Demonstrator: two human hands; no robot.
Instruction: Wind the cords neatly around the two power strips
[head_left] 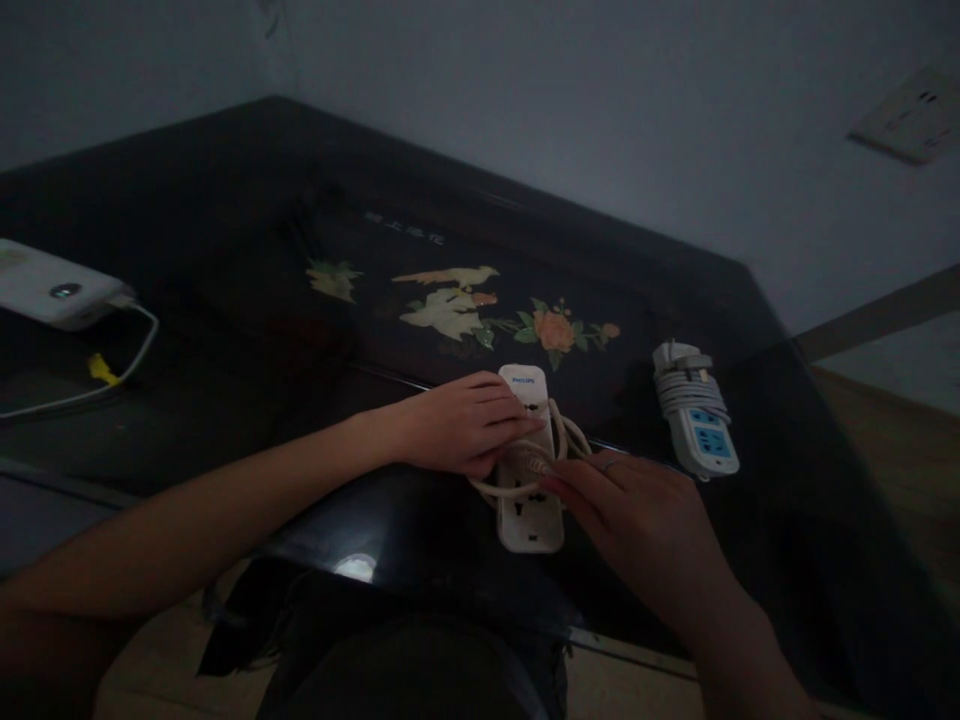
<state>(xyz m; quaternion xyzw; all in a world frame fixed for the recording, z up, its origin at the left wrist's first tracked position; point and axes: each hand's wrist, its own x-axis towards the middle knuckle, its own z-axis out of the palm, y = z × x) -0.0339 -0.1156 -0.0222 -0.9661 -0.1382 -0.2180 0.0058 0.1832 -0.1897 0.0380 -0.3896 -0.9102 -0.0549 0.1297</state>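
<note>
A cream power strip (pixel 529 500) lies on the dark glass table (pixel 225 400) near its front edge, with its cord (pixel 559 435) looped around it. My left hand (pixel 457 425) rests flat over the strip's middle, fingers stretched across it and pressing it down. My right hand (pixel 630 510) comes in from the right, and its fingertips pinch the cord where it crosses the strip. A ring shows on one finger of the right hand.
A second white power strip (pixel 694 420) with blue sockets and its cord wound around it lies to the right. A white device (pixel 52 287) with a cable sits at far left. A bird-and-flower inlay (pixel 465 305) decorates the tabletop. A wall socket (pixel 911 115) is upper right.
</note>
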